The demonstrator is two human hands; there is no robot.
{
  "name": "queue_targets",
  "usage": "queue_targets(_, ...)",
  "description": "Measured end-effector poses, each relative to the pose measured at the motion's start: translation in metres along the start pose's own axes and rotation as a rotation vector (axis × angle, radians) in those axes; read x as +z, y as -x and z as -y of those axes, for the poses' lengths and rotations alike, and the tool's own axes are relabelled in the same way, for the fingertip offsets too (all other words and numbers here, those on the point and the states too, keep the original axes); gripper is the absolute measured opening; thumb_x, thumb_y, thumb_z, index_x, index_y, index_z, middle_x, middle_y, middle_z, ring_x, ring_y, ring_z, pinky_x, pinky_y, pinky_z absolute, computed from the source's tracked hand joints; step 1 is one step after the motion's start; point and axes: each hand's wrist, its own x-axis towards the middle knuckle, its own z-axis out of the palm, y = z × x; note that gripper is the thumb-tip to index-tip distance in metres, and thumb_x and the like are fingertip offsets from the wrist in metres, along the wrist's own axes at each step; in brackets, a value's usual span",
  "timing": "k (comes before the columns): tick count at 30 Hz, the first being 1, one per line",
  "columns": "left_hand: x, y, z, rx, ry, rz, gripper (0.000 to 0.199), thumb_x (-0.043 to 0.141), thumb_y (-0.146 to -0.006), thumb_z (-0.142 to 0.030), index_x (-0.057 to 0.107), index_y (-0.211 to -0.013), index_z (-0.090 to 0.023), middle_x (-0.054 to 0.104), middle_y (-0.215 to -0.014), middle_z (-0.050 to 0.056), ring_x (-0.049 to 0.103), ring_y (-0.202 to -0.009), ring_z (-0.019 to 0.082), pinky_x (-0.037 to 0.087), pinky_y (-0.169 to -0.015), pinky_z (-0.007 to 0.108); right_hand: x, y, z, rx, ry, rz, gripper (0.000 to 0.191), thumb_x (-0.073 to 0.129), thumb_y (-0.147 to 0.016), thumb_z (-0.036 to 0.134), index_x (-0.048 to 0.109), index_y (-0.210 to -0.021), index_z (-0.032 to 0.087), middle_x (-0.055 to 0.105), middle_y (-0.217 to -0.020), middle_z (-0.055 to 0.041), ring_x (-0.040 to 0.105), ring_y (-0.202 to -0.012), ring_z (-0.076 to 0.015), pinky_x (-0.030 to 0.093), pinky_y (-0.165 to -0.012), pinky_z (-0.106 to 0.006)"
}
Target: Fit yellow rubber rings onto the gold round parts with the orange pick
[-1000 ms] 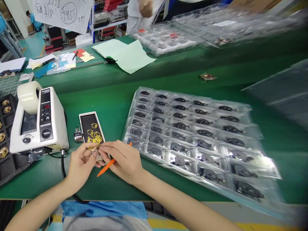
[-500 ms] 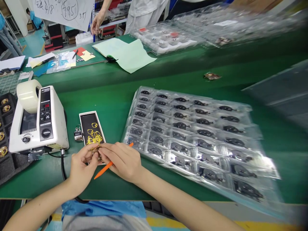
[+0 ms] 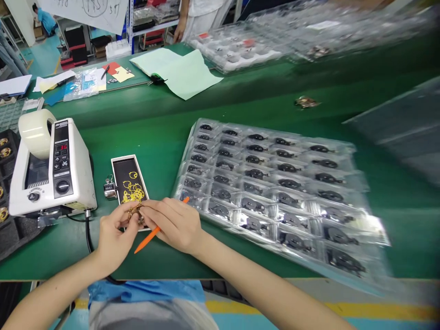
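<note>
Between the fingertips of my left hand [image 3: 118,233] is a small round gold-and-dark metal part [image 3: 135,211], mostly covered by the fingers. My right hand [image 3: 173,224] pinches at the same part from the other side. An orange pointed plastic stick [image 3: 148,239] is held in my right hand, its point towards the lower left. Both hands are over the near end of a white-rimmed box [image 3: 141,169] with a black inside. Thin yellow rings [image 3: 134,191] lie heaped in the box. A metal tally counter [image 3: 110,189] touches its left side.
A white tape dispenser [image 3: 74,160] stands left, beside a dark foam tray [image 3: 20,240] with gold parts. On the right, a clear plastic tray [image 3: 213,219] holds rows of black parts. Green paper [image 3: 189,75] lies at the back. Another person's hand [image 3: 179,31] hangs beyond the bench.
My view has shifted slightly. Both my hands stay at the metal part, with more of its gold edge showing. The other person's hand has lowered and moved right.
</note>
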Motion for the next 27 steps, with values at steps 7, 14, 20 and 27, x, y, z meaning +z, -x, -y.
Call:
queue_targets(7,-0.003,-0.001,-0.001,0.014,-0.053,-0.013,0.025,0.066,-0.08,-0.027,0.068,-0.101,-0.014,0.075,-0.072,0.003,0.071,-0.065,0.016,0.059,-0.067,0.023,0.003,-0.003,0.003,0.039,0.031,-0.004,0.008,0.052,-0.089,0.01,0.06,-0.086,0.013,0.073,-0.078,-0.0079,0.055,-0.063,-0.0154,0.042,-0.058,-0.027)
queue_targets(14,-0.004,-0.005,-0.001,0.047,-0.116,-0.015,0.026,0.066,-0.08,-0.03,0.069,-0.099,-0.013,0.065,-0.058,-0.002,0.062,-0.054,0.011,0.051,-0.055,0.018,0.009,-0.001,0.005,0.124,0.062,-0.051,0.018,0.048,-0.092,0.015,0.06,-0.079,0.016,0.07,-0.076,-0.0047,0.054,-0.065,-0.0142,0.04,-0.06,-0.027)
queue_targets(20,-0.005,-0.008,-0.003,0.065,-0.099,-0.032,0.035,0.07,-0.076,-0.037,0.066,-0.1,-0.012,0.071,-0.067,0.003,0.067,-0.06,0.014,0.054,-0.061,0.021,0.011,-0.002,0.002,0.092,0.077,0.059,0.029,0.04,-0.098,0.021,0.061,-0.079,0.016,0.068,-0.077,-0.0049,0.055,-0.069,-0.0142,0.039,-0.063,-0.027)
queue_targets(27,-0.005,-0.012,-0.008,0.07,-0.075,-0.049,0.038,0.073,-0.074,-0.038,0.066,-0.1,-0.011,0.071,-0.064,0.001,0.069,-0.06,0.015,0.057,-0.063,0.023,0.017,-0.002,0.005,0.192,0.08,0.086,0.032,0.038,-0.099,0.027,0.061,-0.08,0.017,0.068,-0.08,-0.0058,0.057,-0.073,-0.015,0.04,-0.066,-0.027)
